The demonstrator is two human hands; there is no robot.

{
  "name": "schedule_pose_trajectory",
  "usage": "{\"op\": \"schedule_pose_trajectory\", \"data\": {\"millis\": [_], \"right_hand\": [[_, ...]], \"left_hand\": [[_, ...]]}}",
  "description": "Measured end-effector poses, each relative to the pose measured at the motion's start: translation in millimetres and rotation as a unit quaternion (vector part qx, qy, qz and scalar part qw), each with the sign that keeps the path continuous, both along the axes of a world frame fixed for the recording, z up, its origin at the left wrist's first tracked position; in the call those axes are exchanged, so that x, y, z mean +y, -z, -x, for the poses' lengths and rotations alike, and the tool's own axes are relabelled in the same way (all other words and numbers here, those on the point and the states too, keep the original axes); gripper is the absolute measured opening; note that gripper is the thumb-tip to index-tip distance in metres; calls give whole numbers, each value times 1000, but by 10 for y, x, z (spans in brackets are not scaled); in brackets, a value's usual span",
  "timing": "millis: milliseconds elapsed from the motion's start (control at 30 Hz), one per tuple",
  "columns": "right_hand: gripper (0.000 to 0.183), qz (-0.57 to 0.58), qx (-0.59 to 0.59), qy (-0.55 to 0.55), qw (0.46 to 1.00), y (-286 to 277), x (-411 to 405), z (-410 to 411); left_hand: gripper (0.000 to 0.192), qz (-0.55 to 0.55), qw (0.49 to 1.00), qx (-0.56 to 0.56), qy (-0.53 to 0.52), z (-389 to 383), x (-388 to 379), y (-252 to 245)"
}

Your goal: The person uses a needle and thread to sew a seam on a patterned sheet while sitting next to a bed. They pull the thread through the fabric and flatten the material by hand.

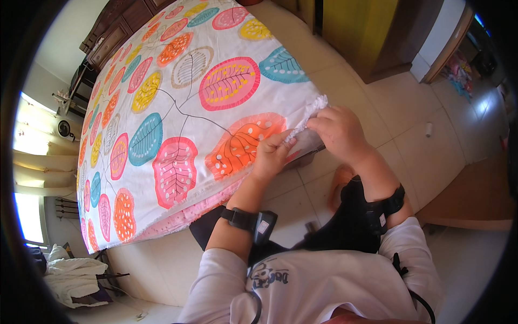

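A white cotton sheet (218, 121) printed with large coloured leaves covers the bed before me. At its near right corner, my left hand (273, 154) pinches the frayed white edge (304, 117) between thumb and fingers. My right hand (338, 127) grips the same gathered edge a little farther toward the corner tip, which pokes out above the fingers. The stretch of edge between both hands is bunched and fuzzy. Beneath the sheet's near side, a pink patterned cloth (182, 218) shows along the bed.
A dark wooden headboard (117, 36) stands at the far end. Beyond the tiled floor (380, 105) is a yellow-brown cabinet (364, 36). A small white cylinder (428, 129) lies on the tiles. A wooden surface (473, 198) is at right; white clothes (75, 275) are piled lower left.
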State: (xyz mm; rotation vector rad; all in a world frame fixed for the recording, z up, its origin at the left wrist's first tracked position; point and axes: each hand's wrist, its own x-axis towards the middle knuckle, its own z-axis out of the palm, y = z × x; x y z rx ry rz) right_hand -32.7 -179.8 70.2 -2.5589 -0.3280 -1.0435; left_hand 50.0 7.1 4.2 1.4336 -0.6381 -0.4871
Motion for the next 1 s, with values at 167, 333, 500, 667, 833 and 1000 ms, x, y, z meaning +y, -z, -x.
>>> {"op": "schedule_pose_trajectory", "data": {"millis": [167,333,500,667,833,1000], "right_hand": [[10,-24,30,-69,997,-55,-81,-137],[9,-46,74,-129,988,-36,-199,-273],[9,-138,150,-201,958,17,-293,-384],[11,-203,226,-224,926,61,-360,-397],[11,-237,276,-253,896,104,-398,-433],[11,-215,290,-263,895,156,-312,-442]], "left_hand": [[25,37,990,130,31,-31,22,-90],[25,-33,995,84,46,-105,44,-160],[24,-39,989,118,78,-165,35,-181],[23,-22,983,155,92,-178,30,-178],[22,-50,981,165,89,-195,28,-143],[23,-20,984,159,75,-179,-7,-84]]}}
